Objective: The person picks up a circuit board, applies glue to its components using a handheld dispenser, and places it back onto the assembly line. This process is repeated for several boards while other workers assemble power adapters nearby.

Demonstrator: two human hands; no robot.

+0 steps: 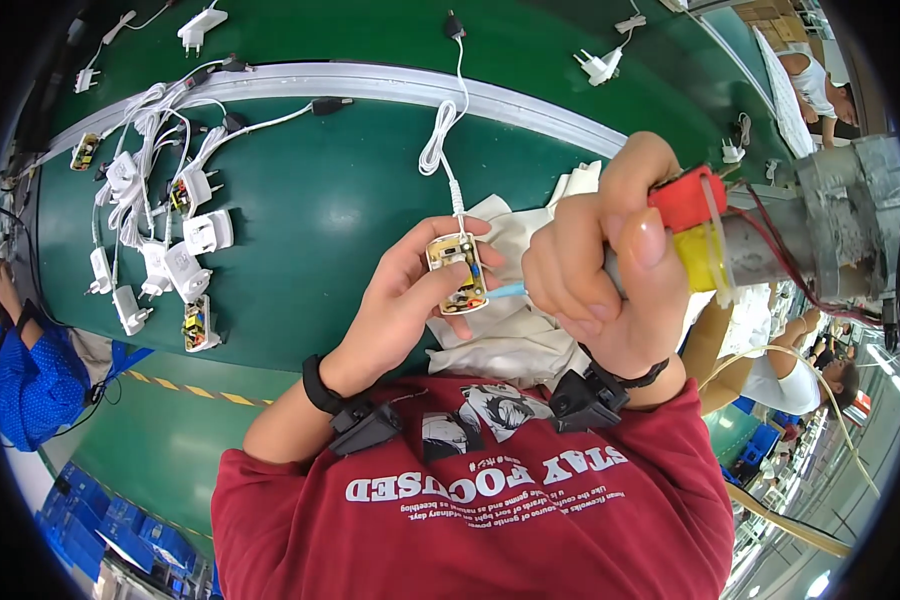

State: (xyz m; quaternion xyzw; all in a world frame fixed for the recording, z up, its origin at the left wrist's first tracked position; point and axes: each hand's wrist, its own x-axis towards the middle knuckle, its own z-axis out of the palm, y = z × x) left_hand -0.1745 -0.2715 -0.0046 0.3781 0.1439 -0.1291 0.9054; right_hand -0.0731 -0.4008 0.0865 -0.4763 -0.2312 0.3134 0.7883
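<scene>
My left hand [400,285] is closed around an opened white power adapter [458,262], thumb pressed on its bare circuit board. A white cord runs from the adapter's far end up the table to a black plug [454,25]. My right hand [610,250] is wrapped round a handheld tool with a grey cylindrical body [755,245], a red block, yellow tape and red wires. A light-blue tip [507,291] points left from under my right fingers to the adapter's edge; whether it touches is unclear. Under both hands lies crumpled white cloth [520,340].
Left on the green table [310,230] lies a tangled pile of white adapters [165,265] and cords, some with bare boards. A metal rail [390,82] crosses the table. Beyond it are more adapters [600,66]. Other people sit at left and right.
</scene>
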